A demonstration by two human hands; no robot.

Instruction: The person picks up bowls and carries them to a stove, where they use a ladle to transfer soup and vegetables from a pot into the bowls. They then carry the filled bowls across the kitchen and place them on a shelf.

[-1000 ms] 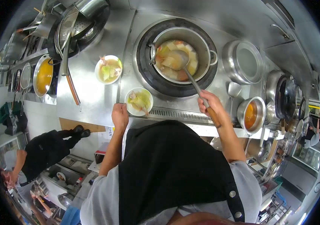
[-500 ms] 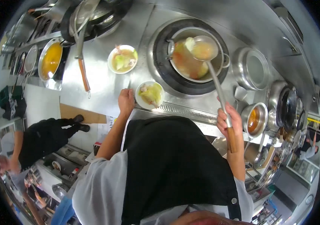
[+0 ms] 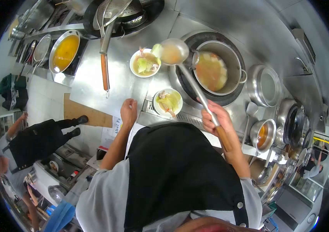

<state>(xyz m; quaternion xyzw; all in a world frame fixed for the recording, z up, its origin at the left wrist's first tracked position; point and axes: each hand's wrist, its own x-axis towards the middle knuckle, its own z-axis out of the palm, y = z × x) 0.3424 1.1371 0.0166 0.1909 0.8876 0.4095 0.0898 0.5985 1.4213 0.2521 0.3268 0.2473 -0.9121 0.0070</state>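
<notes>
My right hand (image 3: pixel 217 119) is wrapped round the long handle of a ladle (image 3: pixel 175 52). The ladle's bowl, with soup and a pale green piece in it, is over the right edge of an upper white bowl (image 3: pixel 145 62) of soup and vegetables. A lower white bowl (image 3: pixel 168 103) holds greens and pieces of meat. To the right, a metal pot (image 3: pixel 212 72) of reddish broth sits on the round black burner. My left hand (image 3: pixel 129 112) is closed at the counter's front edge, left of the lower bowl; whether it holds anything is hidden.
A wood-handled utensil (image 3: pixel 104 72) lies on the steel counter (image 3: pixel 91 58) at left, near a pan of yellow liquid (image 3: pixel 65 51). At right stand a metal pot (image 3: pixel 265 85) and a small pot of orange liquid (image 3: pixel 263 135). Another person (image 3: pixel 37 143) is at far left.
The ladle has moved left in my right hand, from above the pot to the upper white bowl. The view has shifted, so the counter items appear farther right.
</notes>
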